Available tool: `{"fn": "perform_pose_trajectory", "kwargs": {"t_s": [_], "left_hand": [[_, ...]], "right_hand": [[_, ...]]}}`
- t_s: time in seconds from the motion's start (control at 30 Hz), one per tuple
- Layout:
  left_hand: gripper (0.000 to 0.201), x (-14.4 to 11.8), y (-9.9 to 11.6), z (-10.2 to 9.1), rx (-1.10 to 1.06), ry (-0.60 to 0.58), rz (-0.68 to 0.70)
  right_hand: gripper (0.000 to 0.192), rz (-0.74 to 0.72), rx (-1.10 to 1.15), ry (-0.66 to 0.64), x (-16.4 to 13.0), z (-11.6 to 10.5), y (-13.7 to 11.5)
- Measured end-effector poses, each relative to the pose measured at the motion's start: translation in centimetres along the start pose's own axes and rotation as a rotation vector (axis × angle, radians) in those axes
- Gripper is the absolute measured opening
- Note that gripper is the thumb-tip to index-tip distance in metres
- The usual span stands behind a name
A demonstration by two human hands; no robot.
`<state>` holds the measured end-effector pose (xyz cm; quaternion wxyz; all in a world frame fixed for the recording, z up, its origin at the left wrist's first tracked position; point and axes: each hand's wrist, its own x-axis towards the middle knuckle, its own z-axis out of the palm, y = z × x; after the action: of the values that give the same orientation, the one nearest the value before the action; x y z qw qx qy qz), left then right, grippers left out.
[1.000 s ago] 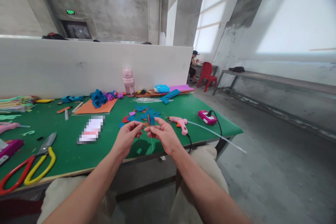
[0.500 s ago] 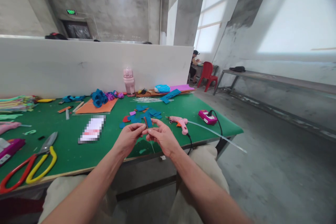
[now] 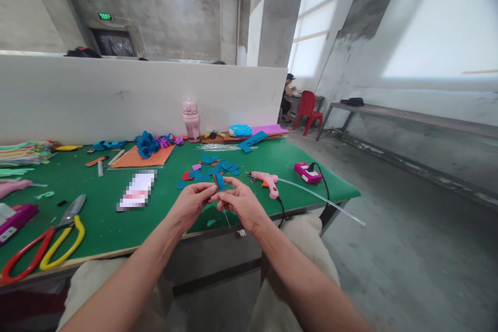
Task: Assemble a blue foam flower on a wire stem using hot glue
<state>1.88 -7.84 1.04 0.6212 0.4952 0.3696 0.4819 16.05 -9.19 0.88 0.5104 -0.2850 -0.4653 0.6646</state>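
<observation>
My left hand [image 3: 193, 203] and my right hand [image 3: 241, 204] meet just above the table's front edge, fingertips pinched together. Between them stands a small blue paper strip [image 3: 220, 182] with a brownish edge, gripped from both sides. A thin wire [image 3: 227, 218] hangs down below the fingers; its upper end is hidden by them. Just beyond the hands lie loose blue paper pieces [image 3: 225, 166], along with a red piece [image 3: 187, 175] and a pink one [image 3: 196, 167]. To the right of my right hand, a pink glue gun [image 3: 268, 181] rests on its side with a long clear glue stick in its back.
Large scissors [image 3: 64, 233] and a blurred phone-like rectangle [image 3: 137, 190] lie on the green table [image 3: 97, 207] to the left. Blue paper flowers [image 3: 147, 144] sit on orange sheets [image 3: 130, 160]. A pink bottle [image 3: 191, 122] stands by the white partition [image 3: 136, 93]. A purple power box [image 3: 307, 173] is at right.
The blue strip tilts slightly and sits a touch lower between the fingertips. The wire's free end has shifted a little to the right. Both hands stay in place.
</observation>
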Motion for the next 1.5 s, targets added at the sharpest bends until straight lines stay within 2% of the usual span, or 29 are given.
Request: {"fn": "perform_pose_trajectory", "kwargs": {"t_s": [0.13,0.47,0.83,1.17,1.5], "left_hand": [[0.017,-0.1,0.2,0.0,-0.011,-0.011,-0.027],[0.015,0.0,-0.3,0.2,-0.079,-0.013,0.002],[0.015,-0.1,-0.1,0.3,-0.087,-0.032,-0.004],[0.014,-0.1,0.2,0.3,-0.138,0.008,-0.001],[0.014,-0.2,0.2,0.3,-0.146,-0.020,0.010]], "right_hand": [[0.037,0.002,-0.016,-0.003,0.0,0.0,0.1],[0.044,0.022,-0.013,0.007,0.3,0.0,0.4],[0.041,-0.005,-0.010,-0.017,0.4,-0.1,0.9],[0.039,0.082,0.270,-0.078,0.7,-0.4,1.6],[0.037,0.108,0.311,-0.089,0.6,-0.1,1.6]]}}
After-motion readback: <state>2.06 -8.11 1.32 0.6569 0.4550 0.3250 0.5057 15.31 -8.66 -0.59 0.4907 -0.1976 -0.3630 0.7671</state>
